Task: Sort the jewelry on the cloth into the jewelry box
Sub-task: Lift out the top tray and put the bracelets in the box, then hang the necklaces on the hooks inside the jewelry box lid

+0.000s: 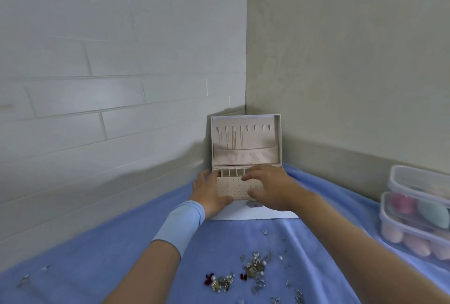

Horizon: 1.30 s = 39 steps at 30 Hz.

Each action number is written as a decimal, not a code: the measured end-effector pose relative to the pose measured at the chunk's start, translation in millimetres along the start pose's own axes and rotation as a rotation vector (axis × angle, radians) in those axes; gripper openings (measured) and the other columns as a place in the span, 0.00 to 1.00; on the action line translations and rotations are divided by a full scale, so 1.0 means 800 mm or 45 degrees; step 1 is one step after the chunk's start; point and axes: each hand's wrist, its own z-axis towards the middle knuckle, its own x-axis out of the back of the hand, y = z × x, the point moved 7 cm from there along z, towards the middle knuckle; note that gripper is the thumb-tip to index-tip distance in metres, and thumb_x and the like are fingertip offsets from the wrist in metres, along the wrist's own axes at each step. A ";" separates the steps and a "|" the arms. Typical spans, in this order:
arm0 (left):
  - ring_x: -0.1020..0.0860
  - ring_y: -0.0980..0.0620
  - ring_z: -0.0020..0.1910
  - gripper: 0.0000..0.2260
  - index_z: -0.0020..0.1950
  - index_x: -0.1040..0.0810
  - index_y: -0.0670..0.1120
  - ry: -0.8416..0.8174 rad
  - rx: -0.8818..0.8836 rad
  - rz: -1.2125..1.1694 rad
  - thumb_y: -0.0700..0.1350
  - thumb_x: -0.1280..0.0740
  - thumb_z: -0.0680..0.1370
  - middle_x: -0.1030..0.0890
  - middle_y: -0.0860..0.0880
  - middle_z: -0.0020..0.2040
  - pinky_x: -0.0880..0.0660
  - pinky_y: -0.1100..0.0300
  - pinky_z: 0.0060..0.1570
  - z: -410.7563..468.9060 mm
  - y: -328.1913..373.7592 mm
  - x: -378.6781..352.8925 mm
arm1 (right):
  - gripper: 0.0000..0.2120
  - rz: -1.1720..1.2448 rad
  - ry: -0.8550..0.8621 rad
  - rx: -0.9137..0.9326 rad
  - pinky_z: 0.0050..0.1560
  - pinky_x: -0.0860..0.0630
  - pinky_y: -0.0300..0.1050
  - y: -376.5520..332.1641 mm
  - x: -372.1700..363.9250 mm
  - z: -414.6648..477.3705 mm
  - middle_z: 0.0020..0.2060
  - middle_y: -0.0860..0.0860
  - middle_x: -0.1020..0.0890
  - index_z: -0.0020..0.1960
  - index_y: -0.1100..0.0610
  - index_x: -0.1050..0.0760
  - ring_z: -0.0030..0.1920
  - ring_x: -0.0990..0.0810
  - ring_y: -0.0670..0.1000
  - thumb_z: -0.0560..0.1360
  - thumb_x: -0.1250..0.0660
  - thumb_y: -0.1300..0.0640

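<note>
**Q:** Container status?

**A:** The jewelry box [246,157] stands open at the back corner of the desk, on the blue cloth [121,255]. Chains [231,139] hang from hooks in its upright lid. The base holds divided slots [232,172] and a perforated panel [233,188]. Two stacked clear tubs [414,177] contain makeup sponges [433,214].

**Q:** Hands?

**A:** My left hand [209,194] clasps the box's left front corner, thumb across the front. My right hand [270,189] rests spread, lightly bent fingers on the panel, gripping nothing. Loose jewelry [253,269] lies on the cloth near me.
</note>
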 end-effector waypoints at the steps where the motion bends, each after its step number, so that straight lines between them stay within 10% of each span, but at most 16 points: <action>1: 0.46 0.43 0.76 0.33 0.77 0.44 0.53 0.021 -0.001 0.022 0.51 0.31 0.77 0.43 0.46 0.75 0.41 0.50 0.72 -0.007 -0.004 0.010 | 0.18 0.012 0.002 0.023 0.70 0.34 0.47 -0.018 0.001 -0.001 0.68 0.44 0.27 0.68 0.45 0.24 0.69 0.29 0.49 0.78 0.35 0.50; 17: 0.24 0.50 0.58 0.14 0.64 0.26 0.49 -0.068 0.348 0.306 0.39 0.39 0.80 0.22 0.50 0.61 0.29 0.59 0.61 -0.219 -0.256 0.187 | 0.10 0.258 -0.549 0.281 0.40 0.20 0.38 -0.362 -0.144 0.005 0.46 0.49 0.13 0.54 0.56 0.16 0.37 0.15 0.48 0.77 0.34 0.58; 26: 0.23 0.51 0.60 0.15 0.64 0.21 0.52 -0.011 0.311 0.335 0.41 0.35 0.79 0.21 0.50 0.63 0.31 0.63 0.62 -0.251 -0.315 0.204 | 0.14 -0.107 -0.590 0.243 0.48 0.18 0.48 -0.432 -0.204 0.020 0.37 0.55 0.13 0.43 0.61 0.15 0.38 0.17 0.53 0.72 0.26 0.48; 39: 0.18 0.51 0.43 0.05 0.41 0.20 0.49 0.031 0.181 -0.078 0.45 0.32 0.77 0.16 0.53 0.39 0.24 0.62 0.47 -0.194 -0.275 0.193 | 0.09 0.974 -0.658 -0.106 0.39 0.22 0.43 -0.376 -0.185 0.033 0.38 0.54 0.17 0.48 0.62 0.22 0.36 0.19 0.52 0.82 0.38 0.58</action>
